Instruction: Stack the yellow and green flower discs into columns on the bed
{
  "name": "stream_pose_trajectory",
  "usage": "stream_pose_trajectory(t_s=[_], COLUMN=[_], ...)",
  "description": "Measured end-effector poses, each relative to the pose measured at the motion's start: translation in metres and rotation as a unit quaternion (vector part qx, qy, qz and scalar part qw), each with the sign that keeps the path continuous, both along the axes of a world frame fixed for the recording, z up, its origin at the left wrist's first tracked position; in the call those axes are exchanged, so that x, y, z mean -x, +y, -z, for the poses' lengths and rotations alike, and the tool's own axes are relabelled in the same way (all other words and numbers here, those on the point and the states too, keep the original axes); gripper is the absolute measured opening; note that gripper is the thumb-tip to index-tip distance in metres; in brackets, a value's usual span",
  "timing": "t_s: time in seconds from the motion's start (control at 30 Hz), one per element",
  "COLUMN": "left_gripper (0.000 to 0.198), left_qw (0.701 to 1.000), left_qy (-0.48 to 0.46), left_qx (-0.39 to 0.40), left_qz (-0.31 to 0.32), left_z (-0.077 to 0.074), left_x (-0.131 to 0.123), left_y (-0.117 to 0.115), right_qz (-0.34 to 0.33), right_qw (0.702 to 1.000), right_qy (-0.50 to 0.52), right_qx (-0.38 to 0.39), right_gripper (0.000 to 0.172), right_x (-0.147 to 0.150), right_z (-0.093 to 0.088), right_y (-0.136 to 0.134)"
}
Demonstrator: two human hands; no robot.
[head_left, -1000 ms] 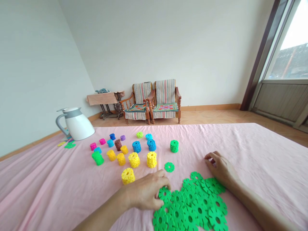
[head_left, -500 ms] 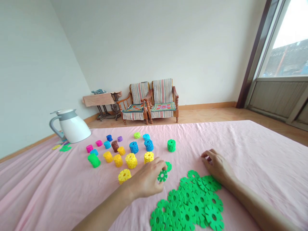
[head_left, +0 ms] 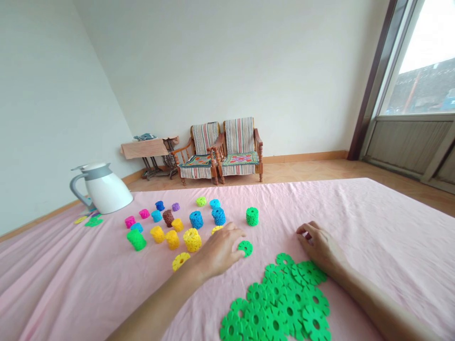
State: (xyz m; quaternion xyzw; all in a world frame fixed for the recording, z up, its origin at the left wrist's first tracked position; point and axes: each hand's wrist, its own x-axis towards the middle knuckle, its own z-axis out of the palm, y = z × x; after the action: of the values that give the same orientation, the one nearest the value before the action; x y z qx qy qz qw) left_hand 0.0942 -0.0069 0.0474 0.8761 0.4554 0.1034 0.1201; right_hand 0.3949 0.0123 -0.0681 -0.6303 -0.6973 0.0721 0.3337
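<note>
My left hand [head_left: 222,251] is at a green slotted flower-shaped disc [head_left: 245,248] lying flat on the pink cloth. Its thumb is at the disc's left edge, and the forefinger is above, apart from the thumb. Whether a second disc lies under this one cannot be made out. My right hand [head_left: 318,244] rests on the cloth, fingers loosely curled, with nothing visible in it. Between my forearms spreads a pile of loose green discs [head_left: 277,300]. Beyond the single disc stands a green stack [head_left: 252,216]. A yellow stack [head_left: 217,229] is partly hidden behind my left hand.
Left of centre stand several short disc stacks, among them yellow [head_left: 192,240], blue [head_left: 196,219], brown [head_left: 168,218] and green [head_left: 136,240]. A white jug [head_left: 108,189] stands at the far left, with a few flat discs beside it. Two wooden armchairs [head_left: 240,142] are beyond the table.
My left hand has moved slightly up and away, and its fingers have opened. The green disc it pinched now lies on the cloth where another disc lay. My right hand has stayed in place.
</note>
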Motion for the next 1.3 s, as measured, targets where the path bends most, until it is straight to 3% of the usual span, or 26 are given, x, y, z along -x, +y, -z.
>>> stream_pose_trajectory(t_s=[0.1,0.2,0.3,0.53,0.97,1.3], left_gripper=[0.03,0.045,0.056,0.048,0.029,0.031], left_qw=[0.998,0.994,0.989,0.989,0.989,0.985], left_qy=[0.02,0.1,0.143,0.121,0.133,0.159], left_qx=[-0.052,-0.044,-0.005,0.056,0.033,0.003], left_qz=[0.013,0.023,0.045,0.057,0.057,0.062], left_z=[-0.03,-0.043,-0.037,-0.018,-0.012,-0.013], left_x=[0.022,0.042,0.053,0.05,0.048,0.047], left_y=[0.006,0.02,0.034,0.04,0.041,0.037], right_qz=[0.003,0.005,0.004,0.012,0.004,0.001], right_qw=[1.0,1.0,1.0,1.0,1.0,1.0], right_qy=[-0.002,-0.004,-0.001,0.011,-0.006,-0.01], right_qx=[-0.002,0.0,-0.001,-0.005,-0.002,-0.001], right_gripper=[0.014,0.015,0.015,0.014,0.013,0.013], right_x=[-0.001,-0.001,-0.001,-0.002,-0.002,-0.002], right_z=[0.001,0.001,0.001,0.007,0.005,0.005], right_y=[0.001,0.0,0.0,0.004,0.002,0.003])
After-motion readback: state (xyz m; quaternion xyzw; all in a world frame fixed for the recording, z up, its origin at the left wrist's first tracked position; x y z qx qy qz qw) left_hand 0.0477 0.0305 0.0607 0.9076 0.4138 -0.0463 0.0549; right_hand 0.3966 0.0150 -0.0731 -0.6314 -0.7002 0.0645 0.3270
